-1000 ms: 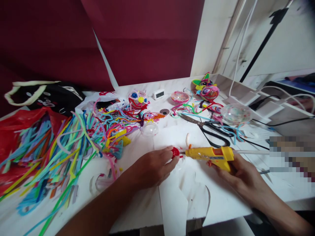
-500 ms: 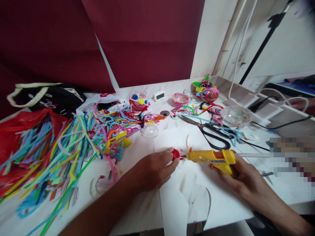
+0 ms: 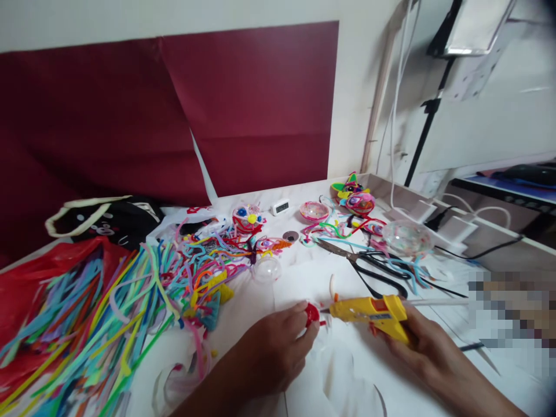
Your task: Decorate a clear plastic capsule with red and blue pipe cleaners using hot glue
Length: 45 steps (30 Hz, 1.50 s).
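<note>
My left hand (image 3: pixel 271 347) pinches a small red round piece (image 3: pixel 311 314) between thumb and fingertips, low on the white table (image 3: pixel 304 278). My right hand (image 3: pixel 417 347) grips a yellow hot glue gun (image 3: pixel 373 311) by its handle. The gun's nozzle points left and almost touches the red piece. A white glue stick pokes out of the back of the gun toward the right.
A big heap of coloured pipe cleaners (image 3: pixel 108 301) covers the left side over a red bag (image 3: pixel 26 289). Black-handled scissors (image 3: pixel 369 266), clear plastic balls (image 3: pixel 267 268), decorated balls (image 3: pixel 247 217) and a small white clock (image 3: pixel 280 207) lie behind. Cables and white boxes (image 3: pixel 452 226) sit at right.
The camera has tilted upward, so the table and hands sit lower in view and more wall shows. Both hands keep the same hold, nozzle still at the red piece.
</note>
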Motion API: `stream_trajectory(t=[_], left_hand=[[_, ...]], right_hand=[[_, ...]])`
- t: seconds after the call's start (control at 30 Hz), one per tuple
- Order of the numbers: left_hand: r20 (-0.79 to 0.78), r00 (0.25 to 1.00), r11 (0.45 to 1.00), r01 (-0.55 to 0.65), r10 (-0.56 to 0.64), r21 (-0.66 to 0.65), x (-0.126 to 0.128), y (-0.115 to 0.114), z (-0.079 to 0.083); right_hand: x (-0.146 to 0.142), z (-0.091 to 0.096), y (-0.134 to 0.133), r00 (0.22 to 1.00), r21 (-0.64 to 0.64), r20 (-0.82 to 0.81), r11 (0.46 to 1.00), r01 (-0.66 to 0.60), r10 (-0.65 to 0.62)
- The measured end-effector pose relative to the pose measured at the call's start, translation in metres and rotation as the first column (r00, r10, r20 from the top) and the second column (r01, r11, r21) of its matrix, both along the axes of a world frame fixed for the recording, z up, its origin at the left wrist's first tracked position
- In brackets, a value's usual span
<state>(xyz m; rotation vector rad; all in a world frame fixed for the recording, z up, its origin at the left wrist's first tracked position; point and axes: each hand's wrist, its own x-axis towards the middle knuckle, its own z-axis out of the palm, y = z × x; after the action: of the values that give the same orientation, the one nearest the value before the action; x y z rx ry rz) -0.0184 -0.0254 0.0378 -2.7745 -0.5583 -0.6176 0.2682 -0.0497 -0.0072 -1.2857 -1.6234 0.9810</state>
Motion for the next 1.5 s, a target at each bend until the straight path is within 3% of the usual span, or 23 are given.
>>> stream_trajectory(t=[0.2, 0.3, 0.43, 0.57, 0.67, 0.8, 0.97, 1.5], left_hand=[[-0.011, 0.998, 0.998, -0.057, 0.057, -0.018, 0.000, -0.004, 0.004], [0.002, 0.998, 0.998, -0.063, 0.063, -0.004, 0.000, -0.004, 0.005], [0.013, 0.995, 0.995, -0.098, 0.098, 0.015, 0.002, -0.007, 0.010], [-0.017, 0.993, 0.993, -0.116, 0.116, -0.006, 0.002, -0.010, 0.012], [-0.008, 0.999, 0.999, -0.049, 0.049, 0.020, 0.000, -0.005, 0.007], [0.004, 1.000, 1.000, 0.002, -0.002, -0.011, -0.001, 0.002, -0.003], [0.005, 0.999, 0.999, 0.044, -0.044, -0.029, 0.000, 0.006, -0.005], [0.025, 0.999, 0.998, 0.048, -0.048, -0.027, 0.002, 0.004, -0.005]], right_hand=[[0.000, 0.011, 0.011, 0.999, 0.053, -0.049, 0.999, 0.010, -0.008], [0.001, 0.030, 0.026, 0.984, 0.043, -0.139, 0.993, 0.114, -0.107], [0.007, 0.060, 0.055, 0.904, 0.046, -0.293, 0.940, 0.337, -0.310], [0.015, 0.074, 0.072, 0.839, -0.001, -0.398, 0.915, 0.404, -0.371], [0.016, 0.068, 0.063, 0.867, -0.046, -0.362, 0.935, 0.351, -0.343], [0.011, 0.047, 0.032, 0.957, -0.110, -0.182, 0.972, 0.208, -0.225], [0.007, 0.020, 0.003, 0.986, -0.136, -0.092, 0.982, 0.129, -0.142], [-0.007, 0.000, -0.009, 0.996, -0.068, -0.082, 0.997, 0.035, -0.040]])
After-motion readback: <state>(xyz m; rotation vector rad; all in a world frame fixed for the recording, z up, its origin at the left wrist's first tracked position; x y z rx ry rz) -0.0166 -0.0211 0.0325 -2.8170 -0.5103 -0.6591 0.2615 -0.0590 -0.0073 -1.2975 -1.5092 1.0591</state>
